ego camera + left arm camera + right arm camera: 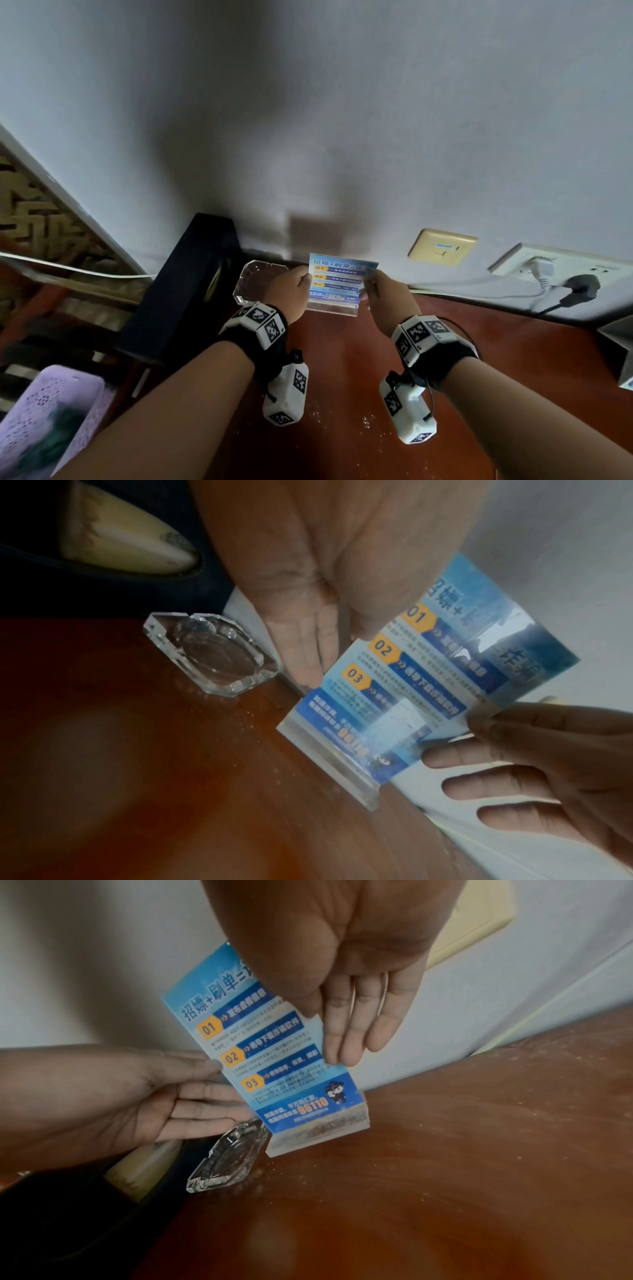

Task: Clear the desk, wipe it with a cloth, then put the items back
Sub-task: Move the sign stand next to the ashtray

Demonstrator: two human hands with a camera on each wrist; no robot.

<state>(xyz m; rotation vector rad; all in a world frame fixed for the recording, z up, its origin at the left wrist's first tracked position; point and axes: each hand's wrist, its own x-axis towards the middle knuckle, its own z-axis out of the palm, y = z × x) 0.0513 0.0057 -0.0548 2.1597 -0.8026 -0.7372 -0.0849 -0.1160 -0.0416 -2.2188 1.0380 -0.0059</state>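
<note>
**A:** In the head view, where was the sign stand (pixel 337 284)?

**B:** It stood upright at twelve o'clock on the tabletop (pixel 376 359), close to the wall. The left hand (pixel 291 291) pinched its nine o'clock edge and the right hand (pixel 383 294) its three o'clock edge. A glass ashtray (pixel 253 281) sat just beside it at nine o'clock, with a black box (pixel 185 284) beyond that.

**A:** And the left wrist view?

**B:** The left thumb lay over the printed face, and the fingers (pixel 301 653) were straight behind the sheet. The right hand did the same from the other side, thumb in front and fingers behind. I couldn't tell whether the base touched the wood.

**A:** The right wrist view?

**B:** It showed the same two pinches. The thick clear base sat at six o'clock, at the tabletop or barely off it. The ashtray was almost against its corner.

**A:** How would it handle?

**B:** I'd judge it light and stiff. It looked like slick acrylic, with most of the weight low in the base. Pinched high on one edge it would likely swing or slip. Both side edges, or the base itself, seemed the safer hold. It could scratch or crack if dropped. The ashtray looked heavy and breakable, and close enough to knock.
</note>
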